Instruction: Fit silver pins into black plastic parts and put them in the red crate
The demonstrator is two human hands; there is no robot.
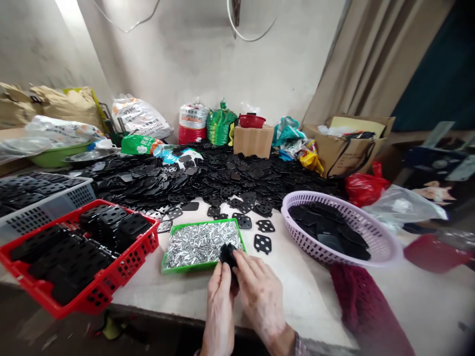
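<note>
Two-handed, pinches black plastic piece [227, 254] in closed left hand [219, 306] and right hand [261, 292], with green tray [185, 269] of silver pins [200, 242] beyond; apparently at handling step, needs steady fingers.

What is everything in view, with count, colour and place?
red basket: one, red, front left, holding black pieces
grey basket: one, grey, far left
green tray: one, green, centre
metal bits: uncountable, silver, in the tray
black plates: uncountable, black, heaped mid-table
purple basket: one, pale purple, right, holding black pieces
cloth: one, dark red, front right
cardboard boxes: at least two, brown, back
bowl: one, red, on a box
basin: one, green, back left
bags: several, mixed colours, back and sides
table: one, whitish, beneath
curtain: beige, upper right
left hand, right hand: front centre, gripping black parts
</note>
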